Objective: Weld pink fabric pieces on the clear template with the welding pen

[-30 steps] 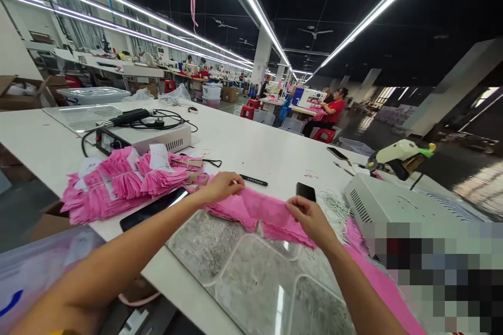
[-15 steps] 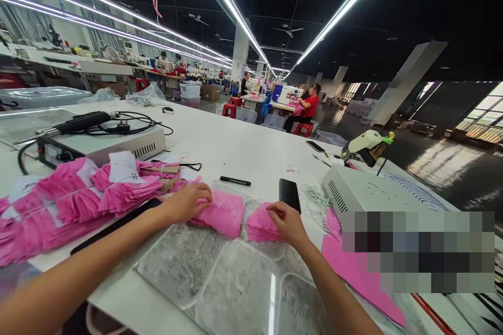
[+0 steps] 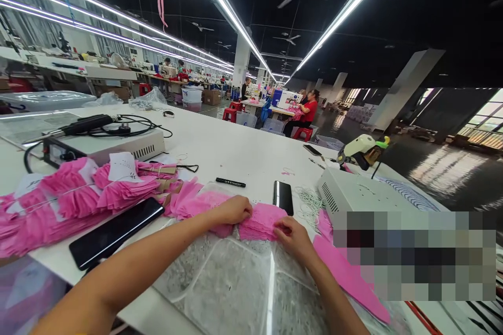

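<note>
Fingers of the left hand [image 3: 236, 210] are curled downward, resting at the left end of a small pink fabric stack [image 3: 261, 221]; cannot tell how far they are open or whether they grip. Thumb and fingers of the right hand [image 3: 293, 235] nearly meet at its right edge; grip on the cloth not certain. More pink fabric [image 3: 192, 201] lies left of the stack, partly under the left forearm.

Containers: translucent bin [image 3: 27, 293] at lower left, pinkish and pale matter showing through its wall, contents unclear. Lidded clear bin [image 3: 47, 98] beyond the left end of the bench; pale tub [image 3: 192, 95] and cardboard box [image 3: 211, 97] farther back, contents not readable. Clear bins [image 3: 245, 119] stand on the floor by red stools [image 3: 230, 114].

Surface: white bench [image 3: 236, 152], grey mottled panel [image 3: 231, 285] under the stack. Beyond it, black marker [image 3: 230, 182] and upright-lying phone [image 3: 283, 197]; pale tangled string [image 3: 310, 199] to the right. Left: tied pink bundles [image 3: 74, 193] with paper labels, dark tablet-like device [image 3: 116, 233], vented control box [image 3: 106, 146] carrying a black-handled tool [image 3: 86, 124].

Room: strip lights, ceiling fans, person in red [image 3: 308, 110] seated at a sewing machine [image 3: 288, 98].
</note>
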Demonstrator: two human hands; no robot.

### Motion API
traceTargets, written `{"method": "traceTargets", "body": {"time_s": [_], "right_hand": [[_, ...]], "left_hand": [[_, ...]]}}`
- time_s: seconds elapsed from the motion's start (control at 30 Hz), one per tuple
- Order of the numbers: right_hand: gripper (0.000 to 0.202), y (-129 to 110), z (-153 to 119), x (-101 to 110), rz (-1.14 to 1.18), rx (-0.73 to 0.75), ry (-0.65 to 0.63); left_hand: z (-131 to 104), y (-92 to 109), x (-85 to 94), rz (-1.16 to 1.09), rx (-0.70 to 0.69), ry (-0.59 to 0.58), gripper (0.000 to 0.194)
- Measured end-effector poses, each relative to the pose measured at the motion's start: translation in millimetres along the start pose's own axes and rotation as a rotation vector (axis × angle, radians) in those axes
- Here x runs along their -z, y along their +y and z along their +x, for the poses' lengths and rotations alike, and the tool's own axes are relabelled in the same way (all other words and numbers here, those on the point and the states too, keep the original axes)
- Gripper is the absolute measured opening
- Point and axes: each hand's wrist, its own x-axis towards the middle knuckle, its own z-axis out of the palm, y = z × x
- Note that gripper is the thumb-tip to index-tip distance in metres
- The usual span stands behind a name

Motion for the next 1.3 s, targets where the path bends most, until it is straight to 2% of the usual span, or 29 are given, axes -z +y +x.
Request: {"method": "traceTargets", "body": {"time_s": [0.2, 0.33, 0.4, 0.6, 0.67, 0.7, 0.77, 0.87, 1.0, 1.13, 1.3], "right_hand": [[0.018, -12, -1, -2, -0.138, -0.019, 0.077], [0.027, -23, -9, 10, -0.24, -0.047, 0.093], [0.029, -31, -21, 15, -0.262, -0.036, 0.04], [0.027, -67, -85, 12, -0.213, 0.062, -0.287], [0.027, -76, -95, 10, -0.138, 0.103, -0.373], [0.025, -77, -95, 10, -0.093, 0.11, -0.367], [0.023, -74, -82, 8, -0.023, 0.101, -0.285], [0.026, -60, -44, 0, 0.004, 0.077, -0.151], [0.028, -40, -3, -18, 0.02, 0.041, -0.059], [0.025, -28, 5, -28, 0.051, 0.019, -0.059], [0.026, -21, 2, -29, 0.096, -0.006, -0.058]], "left_hand": [[3, 13, 18.3, 0.014, -0.015, 0.06, 0.029], [-12, 20, 31.5, 0.004, -0.086, 0.069, 0.02], [-29, 20, 34.4, -0.013, -0.123, 0.029, 0.009], [-98, 21, 29.6, -0.063, -0.201, -0.183, 0.017], [-111, 23, 27.9, -0.054, -0.202, -0.235, 0.017], [-113, 24, 27.2, -0.042, -0.193, -0.243, 0.017], [-106, 25, 25.7, -0.007, -0.152, -0.213, 0.016], [-76, 23, 20.9, 0.065, -0.045, -0.102, 0.011], [-32, 15, 7.2, 0.123, 0.032, -0.055, 0.025], [-13, 7, -5.8, 0.137, 0.034, -0.08, 0.027], [-12, 0, -5.9, 0.15, 0.016, -0.123, 0.027]]}}
